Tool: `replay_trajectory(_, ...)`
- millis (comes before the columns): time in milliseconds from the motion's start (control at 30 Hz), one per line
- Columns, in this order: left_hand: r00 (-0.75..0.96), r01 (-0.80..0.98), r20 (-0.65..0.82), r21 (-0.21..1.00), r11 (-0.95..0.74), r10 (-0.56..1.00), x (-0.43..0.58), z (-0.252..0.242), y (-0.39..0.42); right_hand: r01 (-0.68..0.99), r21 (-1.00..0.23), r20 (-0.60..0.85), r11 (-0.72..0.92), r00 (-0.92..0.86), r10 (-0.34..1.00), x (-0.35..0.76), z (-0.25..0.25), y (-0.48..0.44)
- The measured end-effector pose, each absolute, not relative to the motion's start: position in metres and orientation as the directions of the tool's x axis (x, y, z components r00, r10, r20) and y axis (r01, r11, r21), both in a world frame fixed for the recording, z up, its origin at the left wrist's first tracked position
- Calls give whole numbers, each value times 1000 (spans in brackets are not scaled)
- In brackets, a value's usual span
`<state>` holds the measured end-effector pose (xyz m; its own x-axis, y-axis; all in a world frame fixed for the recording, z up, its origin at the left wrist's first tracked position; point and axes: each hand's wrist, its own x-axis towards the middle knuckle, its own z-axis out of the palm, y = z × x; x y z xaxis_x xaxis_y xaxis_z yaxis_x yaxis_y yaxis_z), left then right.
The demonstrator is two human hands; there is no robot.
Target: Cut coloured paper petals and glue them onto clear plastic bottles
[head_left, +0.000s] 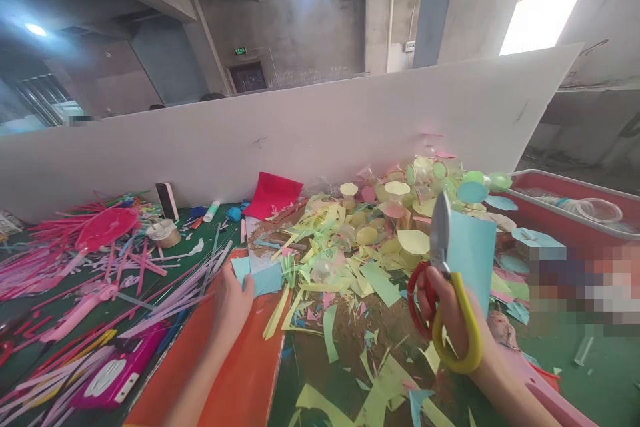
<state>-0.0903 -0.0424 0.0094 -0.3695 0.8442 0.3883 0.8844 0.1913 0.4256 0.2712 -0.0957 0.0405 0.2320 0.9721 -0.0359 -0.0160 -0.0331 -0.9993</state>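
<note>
My left hand [233, 300] is closed on a small piece of light blue paper [241, 268], above an orange board [250, 347]. Another blue paper piece [267, 280] lies just right of its fingertips. In my right hand [445, 307] is a pair of scissors [441, 233], its red and yellow handles around my fingers and its blades together, pointing up. Directly behind the scissors stands a light blue sheet of paper [475, 253]; whether my right fingers also grip it is hidden. Yellow and green paper scraps [383, 283] lie between my hands.
Paper-topped clear cups [397, 190] crowd the back right beside a red bin [575, 203]. At left are pink and purple strips [170, 310], a pink fan [107, 227], a tape roll [164, 233] and a magenta device [117, 373]. A white partition [300, 140] closes the back.
</note>
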Motion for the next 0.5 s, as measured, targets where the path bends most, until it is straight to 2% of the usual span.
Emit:
replay_trajectory(67, -363, 903, 435, 381, 197, 824, -88, 8, -42, 54, -998, -3, -14, 192, 981, 270, 36, -96)
replay_trajectory(233, -267, 961, 675, 135, 242, 688, -80, 17, -46, 319, -938, 183, 133, 130, 975, 271, 29, -93)
replay_trajectory(300, -228, 971, 723, 123, 203, 653, -74, 24, -50, 365, -916, 216, 166, 100, 971, 272, 31, -93)
replay_trajectory(400, -128, 990, 768, 141, 28, 628, -59, 34, -58, 355, -910, 246, 214, 46, 968, 272, 35, -94)
replay_trajectory(500, 76, 953, 749, 140, -270, 658, -31, 41, -67, 314, -913, 284, 259, 35, 958, 271, 37, -96)
